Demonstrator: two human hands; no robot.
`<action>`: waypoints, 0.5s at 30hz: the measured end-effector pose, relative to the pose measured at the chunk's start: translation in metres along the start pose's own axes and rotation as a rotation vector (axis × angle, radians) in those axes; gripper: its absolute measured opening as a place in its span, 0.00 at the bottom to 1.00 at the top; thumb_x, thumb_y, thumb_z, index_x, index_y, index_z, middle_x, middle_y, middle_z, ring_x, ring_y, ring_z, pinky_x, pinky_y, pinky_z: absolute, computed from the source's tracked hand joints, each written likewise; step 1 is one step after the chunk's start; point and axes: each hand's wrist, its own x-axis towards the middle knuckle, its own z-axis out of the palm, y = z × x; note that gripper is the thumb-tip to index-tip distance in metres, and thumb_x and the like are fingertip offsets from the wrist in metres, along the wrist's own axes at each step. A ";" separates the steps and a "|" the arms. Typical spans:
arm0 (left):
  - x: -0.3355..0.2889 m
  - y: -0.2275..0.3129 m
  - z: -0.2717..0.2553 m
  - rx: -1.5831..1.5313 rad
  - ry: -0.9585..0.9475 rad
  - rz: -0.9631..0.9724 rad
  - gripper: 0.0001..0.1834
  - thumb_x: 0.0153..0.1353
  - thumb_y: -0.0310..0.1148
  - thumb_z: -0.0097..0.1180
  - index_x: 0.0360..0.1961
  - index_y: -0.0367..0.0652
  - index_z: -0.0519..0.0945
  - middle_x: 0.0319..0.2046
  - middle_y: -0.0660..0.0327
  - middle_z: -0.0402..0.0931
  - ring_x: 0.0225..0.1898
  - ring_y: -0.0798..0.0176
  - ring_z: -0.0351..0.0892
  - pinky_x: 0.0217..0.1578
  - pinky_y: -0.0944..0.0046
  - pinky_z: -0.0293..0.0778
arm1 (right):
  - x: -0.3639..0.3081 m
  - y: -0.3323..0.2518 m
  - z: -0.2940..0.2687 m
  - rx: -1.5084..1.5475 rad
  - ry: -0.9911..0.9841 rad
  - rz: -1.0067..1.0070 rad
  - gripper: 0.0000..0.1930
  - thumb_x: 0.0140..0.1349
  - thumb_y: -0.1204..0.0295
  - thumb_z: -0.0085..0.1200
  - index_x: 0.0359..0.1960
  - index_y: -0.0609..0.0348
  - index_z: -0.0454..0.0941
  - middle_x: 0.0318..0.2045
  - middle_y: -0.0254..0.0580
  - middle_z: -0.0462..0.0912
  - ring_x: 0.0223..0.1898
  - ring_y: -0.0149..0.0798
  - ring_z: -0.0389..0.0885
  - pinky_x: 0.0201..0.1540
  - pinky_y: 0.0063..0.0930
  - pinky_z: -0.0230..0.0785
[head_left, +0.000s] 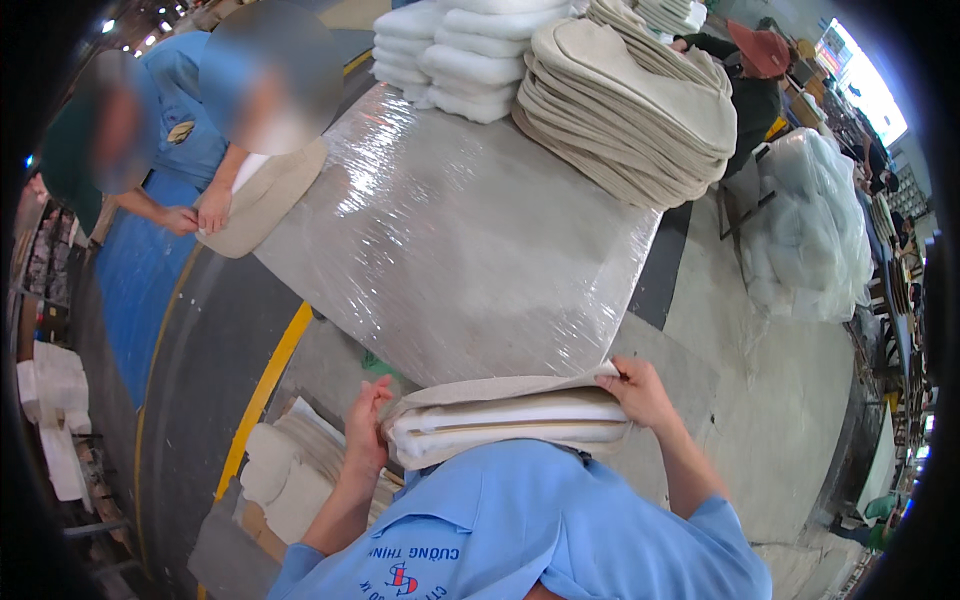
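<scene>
Cushion (512, 416) between both hands' fingers (627, 371)

- A light blue, creased shirt (510, 500) is worn.
- Matching short sleeves (735, 545) are seen.
- The shirt is marked with dark blue lettering (415, 553) and a red emblem (403, 578).
- The left hand (366, 430) and right hand (640, 392) are left bare.

The cushion (510, 412) is beige outside and white within, crossed by a thin tan line. The stacked covers (620, 120) are plain beige, the pads (475, 60) white, the desk (450, 250) grey. A yellow stripe (262, 395) marks the grey floor (770, 400). The near shirt (500, 500) is light blue; the cap (760, 50) is red.
</scene>
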 end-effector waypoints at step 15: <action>0.070 0.064 -0.013 0.203 -0.261 0.200 0.44 0.49 0.24 0.75 0.69 0.37 0.70 0.60 0.56 0.79 0.59 0.55 0.79 0.62 0.53 0.75 | 0.042 0.010 -0.009 0.774 0.441 -0.238 0.32 0.76 0.42 0.46 0.69 0.51 0.72 0.72 0.38 0.67 0.72 0.42 0.63 0.70 0.43 0.56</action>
